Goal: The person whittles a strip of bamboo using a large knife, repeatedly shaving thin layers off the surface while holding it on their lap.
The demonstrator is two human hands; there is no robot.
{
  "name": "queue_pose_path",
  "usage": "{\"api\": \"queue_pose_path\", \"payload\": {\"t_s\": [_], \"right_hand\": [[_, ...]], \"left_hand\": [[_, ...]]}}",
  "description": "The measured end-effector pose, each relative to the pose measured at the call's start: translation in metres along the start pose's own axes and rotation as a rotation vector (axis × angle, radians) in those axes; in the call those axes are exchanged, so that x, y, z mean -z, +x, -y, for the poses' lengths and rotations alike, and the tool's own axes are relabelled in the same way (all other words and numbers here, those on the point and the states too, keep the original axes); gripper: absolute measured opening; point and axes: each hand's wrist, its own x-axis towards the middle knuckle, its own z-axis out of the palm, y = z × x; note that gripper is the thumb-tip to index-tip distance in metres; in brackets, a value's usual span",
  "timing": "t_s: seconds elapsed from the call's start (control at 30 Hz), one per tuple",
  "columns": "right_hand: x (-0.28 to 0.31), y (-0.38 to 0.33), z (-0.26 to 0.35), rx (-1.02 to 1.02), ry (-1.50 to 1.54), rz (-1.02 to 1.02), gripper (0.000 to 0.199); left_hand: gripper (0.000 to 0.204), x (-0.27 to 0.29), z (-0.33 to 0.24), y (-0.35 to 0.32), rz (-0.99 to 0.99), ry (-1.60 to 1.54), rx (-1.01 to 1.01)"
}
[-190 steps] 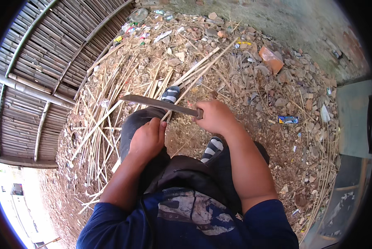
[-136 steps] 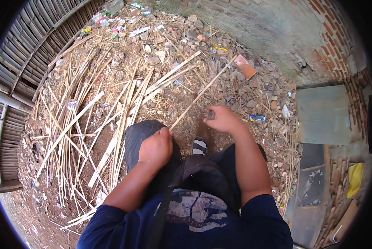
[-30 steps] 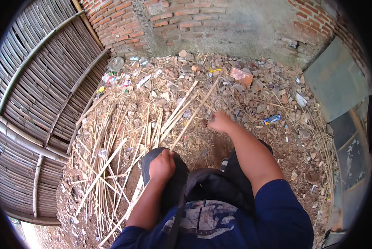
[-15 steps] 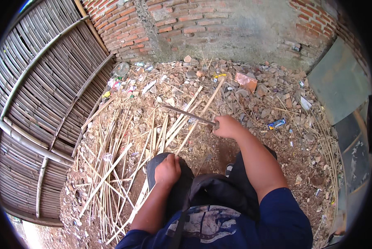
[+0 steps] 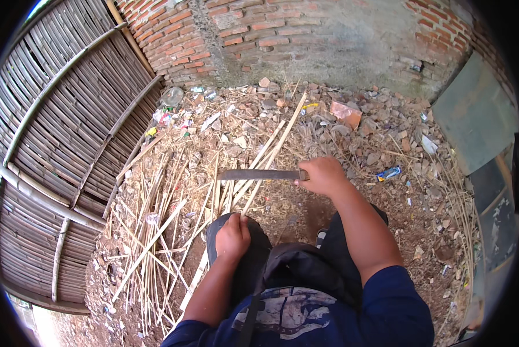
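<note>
Over split bamboo, right hand [image 5: 323, 175] grips one machete [image 5: 259, 174]; left hand [image 5: 232, 236] clasps one strip [image 5: 268, 168].

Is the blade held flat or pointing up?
Flat. The blade stretches sideways from the right hand toward the person's left, level above the bamboo sticks.

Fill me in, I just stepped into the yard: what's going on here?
A person crouches over a heap of bamboo strips beside a brick wall and a bamboo fence. The right hand grips a long knife held level, blade pointing left. The left hand rests on the knee, closed around the end of one strip running up under the blade.
</note>
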Motion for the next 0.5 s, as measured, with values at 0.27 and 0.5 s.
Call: {"api": "queue_pose_path", "payload": {"t_s": [0.27,0.5], "right_hand": [[-0.012,-0.002,0.033,0.038,0.129,0.25,0.018],[-0.038,0.026,-0.013,-0.31,0.366,0.196,0.022]], "left_hand": [[0.027,-0.001,-0.003,-0.003,0.03,0.061,-0.02],[0.026,-0.009,0.006,0.002,-0.038,0.01,-0.068]]}}
